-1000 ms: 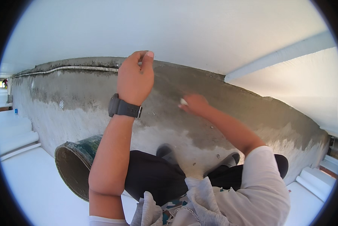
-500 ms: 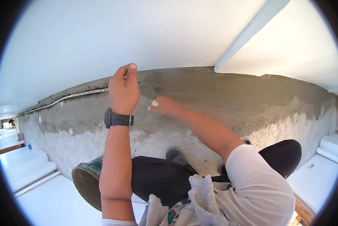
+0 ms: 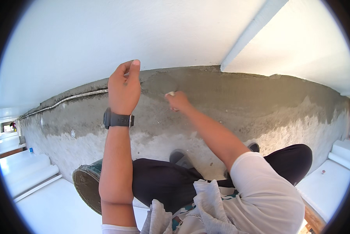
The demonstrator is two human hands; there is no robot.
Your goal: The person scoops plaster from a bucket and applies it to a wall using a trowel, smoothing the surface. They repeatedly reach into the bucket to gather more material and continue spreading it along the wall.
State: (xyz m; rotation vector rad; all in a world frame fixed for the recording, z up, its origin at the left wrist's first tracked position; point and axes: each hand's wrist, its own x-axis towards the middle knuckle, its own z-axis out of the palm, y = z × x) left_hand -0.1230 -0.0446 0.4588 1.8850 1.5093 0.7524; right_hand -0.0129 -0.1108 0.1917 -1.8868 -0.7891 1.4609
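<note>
My left hand (image 3: 124, 87), with a dark watch (image 3: 118, 119) on its wrist, is raised in front of the white wall. Its fingers are curled and the thumb lies beside them; nothing shows in it. My right hand (image 3: 179, 102) is closed around the pale handle (image 3: 170, 94) of what looks like a trowel, over the wet grey mortar (image 3: 206, 91). Motion smears the blade, which barely stands out from the mortar. This mortar runs as a band along the foot of the white wall (image 3: 124, 31).
A dark green bucket (image 3: 85, 183) with a mortar-crusted bottom lies tipped beside my left elbow. A thin pale pipe or cable (image 3: 73, 96) runs along the wall's foot. White panels (image 3: 38, 195) are on the left and right. My shoes (image 3: 179, 156) stand on rough concrete.
My right hand has moved up and to the right over the mortar with the trowel. My left hand has shifted slightly up and left, still curled.
</note>
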